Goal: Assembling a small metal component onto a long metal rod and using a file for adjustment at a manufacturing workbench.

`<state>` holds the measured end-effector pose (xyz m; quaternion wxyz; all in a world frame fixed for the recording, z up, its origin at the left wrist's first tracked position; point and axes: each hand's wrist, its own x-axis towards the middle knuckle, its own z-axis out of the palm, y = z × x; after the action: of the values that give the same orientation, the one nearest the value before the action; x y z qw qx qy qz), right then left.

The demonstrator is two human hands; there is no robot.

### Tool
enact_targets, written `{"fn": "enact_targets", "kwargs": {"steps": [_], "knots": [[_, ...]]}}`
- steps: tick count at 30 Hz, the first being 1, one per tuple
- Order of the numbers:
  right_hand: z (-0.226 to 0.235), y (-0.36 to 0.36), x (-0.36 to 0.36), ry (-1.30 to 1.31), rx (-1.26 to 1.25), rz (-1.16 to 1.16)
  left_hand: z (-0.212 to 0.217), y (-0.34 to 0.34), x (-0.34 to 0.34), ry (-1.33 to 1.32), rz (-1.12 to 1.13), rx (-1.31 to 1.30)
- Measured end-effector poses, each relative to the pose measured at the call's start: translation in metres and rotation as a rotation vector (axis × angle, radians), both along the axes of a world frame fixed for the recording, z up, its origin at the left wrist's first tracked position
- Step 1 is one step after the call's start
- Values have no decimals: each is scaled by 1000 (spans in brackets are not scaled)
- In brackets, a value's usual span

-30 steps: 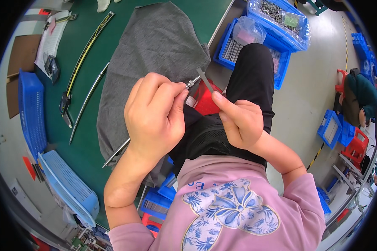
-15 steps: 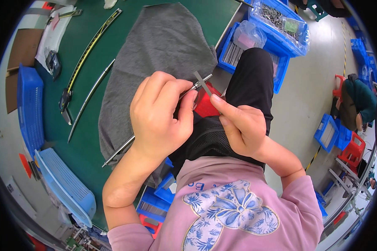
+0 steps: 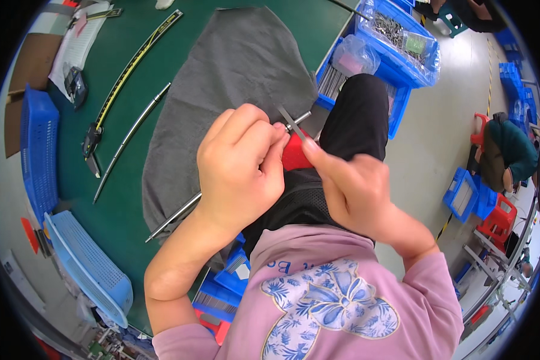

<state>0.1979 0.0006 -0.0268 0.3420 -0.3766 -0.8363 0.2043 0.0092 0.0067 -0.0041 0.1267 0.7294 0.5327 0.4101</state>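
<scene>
- The left hand [image 3: 241, 168] is curled shut round the upper end of a thin metal rod [image 3: 173, 217]; the fingers wrap it fully, and only a short silvery tip shows past the knuckles toward the right.
- The right hand [image 3: 351, 186] meets it from the other side, thumb and forefinger pinched on a small flat metal blade [image 3: 291, 123] whose free end slants up and away from the grip, just above the rod's tip.
- Directly behind the two sets of fingertips sits a red handle-like part [image 3: 295, 155]; which hand carries it I cannot tell, as the fingers hide its ends.
- Below the left fist the rod runs down and leftward, crossing the edge of a grey cloth [image 3: 222, 78] and ending over the green table [image 3: 132, 210].
- The cloth lies spread beyond the hands, on the far side of the grip.
- Left of the cloth, well apart from the hands, a second curved metal rod [image 3: 131, 139] lies on the table, and further left a long caliper with a yellow scale [image 3: 129, 72].
- At the table's far left edge stand a blue crate [image 3: 37, 150] and, nearer the person, a pale blue basket [image 3: 90, 270].
- Beyond the right hand, past the person's dark trouser leg [image 3: 357, 120], are blue bins of metal parts [image 3: 396, 36] on the floor.
- Far right, another person in a green top [image 3: 510, 150] crouches by more blue and red bins.
</scene>
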Motion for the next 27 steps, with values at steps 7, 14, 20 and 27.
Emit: {"fn": "enact_targets", "kwargs": {"steps": [7,14,20,27], "knots": [[-1,11,-13,-24,106,-16,2,-1,0,27,-20,-21],[6,18,-19,-43,121,3,3,0,1,50,-30,12],[10,13,-11,-93,109,-3,3,2,2,46,-34,10],[21,13,0,-158,6,71,3,3,3,21,-26,-7]]}}
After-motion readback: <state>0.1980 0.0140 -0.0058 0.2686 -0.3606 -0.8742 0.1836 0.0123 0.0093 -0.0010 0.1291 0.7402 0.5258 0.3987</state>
